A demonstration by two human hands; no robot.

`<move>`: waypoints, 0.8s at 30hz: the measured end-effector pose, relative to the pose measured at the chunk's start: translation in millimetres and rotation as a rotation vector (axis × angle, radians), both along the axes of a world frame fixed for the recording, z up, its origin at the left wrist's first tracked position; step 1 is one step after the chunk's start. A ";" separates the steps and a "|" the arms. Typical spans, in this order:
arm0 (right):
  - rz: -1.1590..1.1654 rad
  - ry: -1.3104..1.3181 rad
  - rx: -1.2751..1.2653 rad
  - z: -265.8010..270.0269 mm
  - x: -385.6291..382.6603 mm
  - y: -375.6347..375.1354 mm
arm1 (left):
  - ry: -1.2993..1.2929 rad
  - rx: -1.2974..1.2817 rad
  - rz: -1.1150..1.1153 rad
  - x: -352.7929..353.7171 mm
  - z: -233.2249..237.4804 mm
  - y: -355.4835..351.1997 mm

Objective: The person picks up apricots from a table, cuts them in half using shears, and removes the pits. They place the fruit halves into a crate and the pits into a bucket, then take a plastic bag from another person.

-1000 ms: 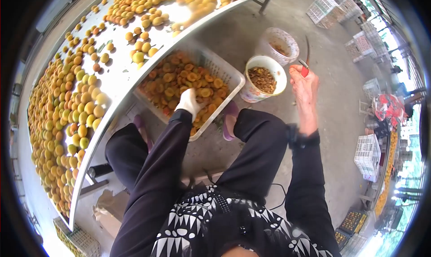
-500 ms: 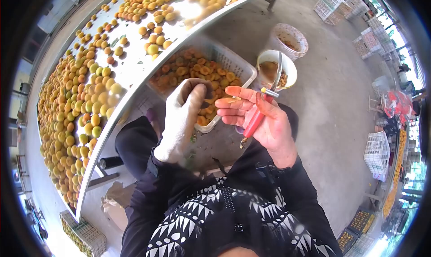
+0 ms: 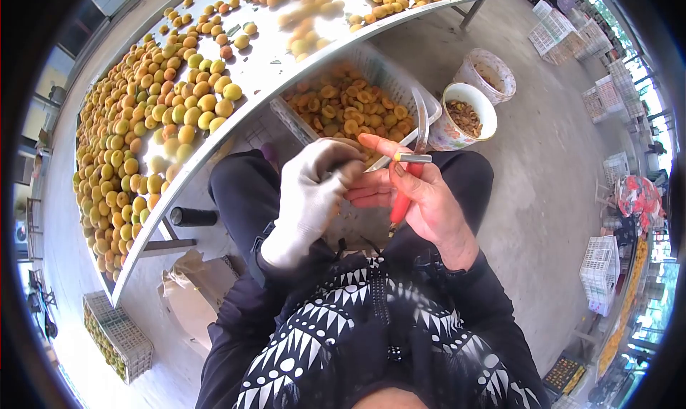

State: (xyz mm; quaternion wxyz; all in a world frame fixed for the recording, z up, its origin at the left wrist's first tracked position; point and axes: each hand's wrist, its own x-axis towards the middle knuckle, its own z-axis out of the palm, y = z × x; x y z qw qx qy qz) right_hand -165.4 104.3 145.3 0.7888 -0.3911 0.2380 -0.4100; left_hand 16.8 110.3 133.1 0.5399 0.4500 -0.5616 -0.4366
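Crate (image 3: 291,120): halved fruit (image 3: 351,103); nearer bucket (image 3: 487,115): brown bits (image 3: 464,118)

Two buckets (image 3: 441,132), one red-handled knife (image 3: 401,203), one white glove (image 3: 304,205)

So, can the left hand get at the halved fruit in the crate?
Probably yes: the crate is open-topped, just beyond the left hand, with halved fruit exposed. The table hides its far-left edge, so that side may be tighter.

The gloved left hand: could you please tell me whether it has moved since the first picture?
Yes, the gloved left hand has drawn back from over the white crate toward the patterned top.
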 end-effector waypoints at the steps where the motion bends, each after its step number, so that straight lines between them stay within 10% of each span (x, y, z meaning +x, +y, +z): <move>1: 0.035 0.043 0.007 1.9 0.4 0.6 | 0.101 0.082 0.046 3.2 -0.5 3.4; 8: -0.065 -0.004 0.096 -8.2 -7.7 -15.8 | -0.967 -0.078 0.056 43.1 -42.4 18.4; 17: -0.224 -0.542 0.161 -6.8 -12.4 -54.3 | -0.593 0.034 0.100 46.7 -38.3 22.9; 24: -0.197 -0.720 0.077 4.0 -5.3 -66.8 | -0.347 0.136 -0.469 11.5 -4.9 32.5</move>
